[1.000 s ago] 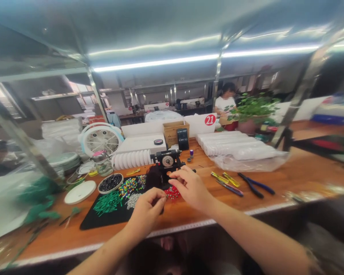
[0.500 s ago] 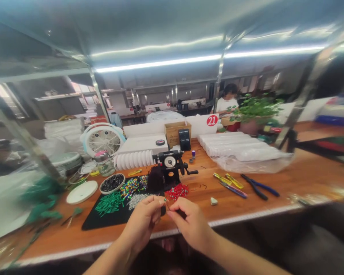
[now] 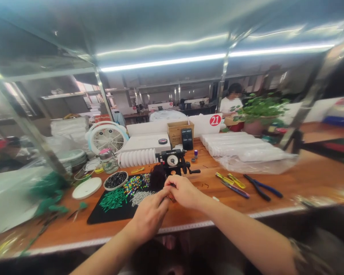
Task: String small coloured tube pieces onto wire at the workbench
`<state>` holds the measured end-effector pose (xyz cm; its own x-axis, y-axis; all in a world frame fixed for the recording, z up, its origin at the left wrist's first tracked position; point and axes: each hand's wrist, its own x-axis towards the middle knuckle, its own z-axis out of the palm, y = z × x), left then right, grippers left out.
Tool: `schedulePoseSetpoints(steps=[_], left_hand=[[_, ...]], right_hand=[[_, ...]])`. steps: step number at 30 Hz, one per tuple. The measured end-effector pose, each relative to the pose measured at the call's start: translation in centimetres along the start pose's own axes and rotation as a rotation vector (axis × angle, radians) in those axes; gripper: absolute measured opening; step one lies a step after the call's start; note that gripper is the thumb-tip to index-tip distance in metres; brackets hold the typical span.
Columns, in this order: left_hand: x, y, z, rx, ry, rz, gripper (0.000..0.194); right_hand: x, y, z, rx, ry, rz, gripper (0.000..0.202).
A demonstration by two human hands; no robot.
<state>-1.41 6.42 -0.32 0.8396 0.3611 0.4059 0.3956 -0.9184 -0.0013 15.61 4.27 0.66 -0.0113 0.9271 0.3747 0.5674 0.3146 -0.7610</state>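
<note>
My left hand (image 3: 151, 215) and my right hand (image 3: 185, 191) meet above the front of the wooden table. The fingers of both are closed in a pinch, the right fingertips touching the left ones. Whatever they hold is tiny and mostly covered by the fingers. Just behind them stands a black hand-cranked device (image 3: 173, 160) with a round dial. To the left, a black mat (image 3: 99, 217) carries green tube-like pieces (image 3: 113, 199), silver-grey pieces (image 3: 141, 197), multicoloured beads (image 3: 132, 185) and a bundle of dark thread (image 3: 157, 177). My right hand hides the red beaded pieces.
A dish of black beads (image 3: 116, 181) and a white lid (image 3: 86, 188) sit left. Yellow-handled tools (image 3: 236, 180), a pen-like tool (image 3: 235, 189) and blue-black pliers (image 3: 262, 188) lie right, before plastic-wrapped white rolls (image 3: 243, 151). A fan (image 3: 108, 138) stands behind; a person (image 3: 231, 103) sits farther back.
My right hand has moved up and left, over the left fingertips, covering the red pieces. The small greenish thing between the fingertips is now hidden. The view has shifted slightly.
</note>
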Motion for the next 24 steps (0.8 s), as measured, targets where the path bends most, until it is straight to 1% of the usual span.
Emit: schedulePoseSetpoints(steps=[1, 2, 3, 5, 6, 7, 8, 9, 10, 11, 12, 13, 14, 15, 16, 17, 18, 19, 21, 23, 24], left_hand=[[0.2, 0.1, -0.1, -0.077, -0.005, -0.017, 0.025], [0.4, 0.2, -0.3, -0.181, 0.01, -0.079, 0.023], [0.6, 0.4, -0.6, -0.315, 0.039, -0.189, 0.02], [1.0, 0.9, -1.0, -0.673, 0.104, -0.525, 0.016], [1.2, 1.2, -1.2, -0.882, 0.127, -0.701, 0.015], [1.3, 1.4, -1.3, -1.078, 0.14, -0.842, 0.016], [1.4, 1.6, -1.4, -1.241, 0.142, -0.938, 0.017], [1.4, 1.7, -1.5, -1.356, 0.144, -0.988, 0.018], [1.4, 1.8, -1.5, -1.417, 0.153, -1.006, 0.018], [1.4, 1.8, -1.6, -1.43, 0.16, -1.005, 0.017], [1.4, 1.8, -1.6, -1.404, 0.159, -1.0, 0.017], [1.3, 1.7, -1.7, -1.343, 0.147, -0.98, 0.016], [1.1, 1.6, -1.8, -1.246, 0.131, -0.931, 0.015], [1.0, 1.5, -1.8, -1.111, 0.119, -0.844, 0.014], [0.8, 1.4, -1.8, -0.951, 0.118, -0.729, 0.014], [0.5, 1.3, -1.8, -0.779, 0.119, -0.602, 0.015], [0.3, 1.1, -1.7, -0.608, 0.124, -0.481, 0.017], [0.1, 1.0, -1.5, -0.448, 0.127, -0.381, 0.02], [-0.3, 0.7, -1.0, -0.202, 0.103, -0.253, 0.025], [-0.4, 0.5, -0.6, -0.095, 0.062, -0.17, 0.025], [-0.3, 0.5, -0.6, -0.111, 0.051, -0.145, 0.024]], right_hand=[[0.0, 0.1, 0.0, 0.001, 0.013, 0.003, 0.015], [-0.2, 0.2, 0.0, 0.0, 0.053, 0.011, 0.014], [-0.6, 0.2, 0.1, -0.002, 0.124, 0.024, 0.013], [-1.8, 0.1, 0.4, 0.005, 0.275, 0.073, 0.017], [-2.5, 0.0, 0.6, 0.025, 0.299, 0.113, 0.021], [-3.1, -0.1, 1.0, 0.06, 0.261, 0.159, 0.024], [-3.8, -0.2, 1.5, 0.105, 0.182, 0.207, 0.025], [-4.4, -0.3, 2.0, 0.144, 0.098, 0.241, 0.023], [-4.9, -0.3, 2.5, 0.165, 0.046, 0.243, 0.021], [-5.4, -0.4, 2.9, 0.157, 0.045, 0.203, 0.018], [-5.7, -0.4, 3.2, 0.111, 0.088, 0.123, 0.018], [-5.9, -0.4, 3.3, 0.035, 0.152, 0.008, 0.018], [-5.9, -0.4, 3.2, -0.054, 0.21, -0.124, 0.018], [-5.8, -0.4, 3.0, -0.133, 0.24, -0.25, 0.019], [-5.4, -0.5, 2.6, -0.187, 0.245, -0.344, 0.021], [-4.9, -0.5, 2.2, -0.214, 0.23, -0.388, 0.023], [-4.2, -0.5, 1.7, -0.212, 0.201, -0.382, 0.024], [-3.3, -0.6, 1.3, -0.186, 0.162, -0.33, 0.024], [-1.5, -0.6, 0.6, -0.11, 0.07, -0.172, 0.021], [-0.1, -0.5, 0.2, -0.045, -0.009, -0.073, 0.017], [0.3, -0.4, 0.1, -0.026, -0.032, -0.057, 0.016]])
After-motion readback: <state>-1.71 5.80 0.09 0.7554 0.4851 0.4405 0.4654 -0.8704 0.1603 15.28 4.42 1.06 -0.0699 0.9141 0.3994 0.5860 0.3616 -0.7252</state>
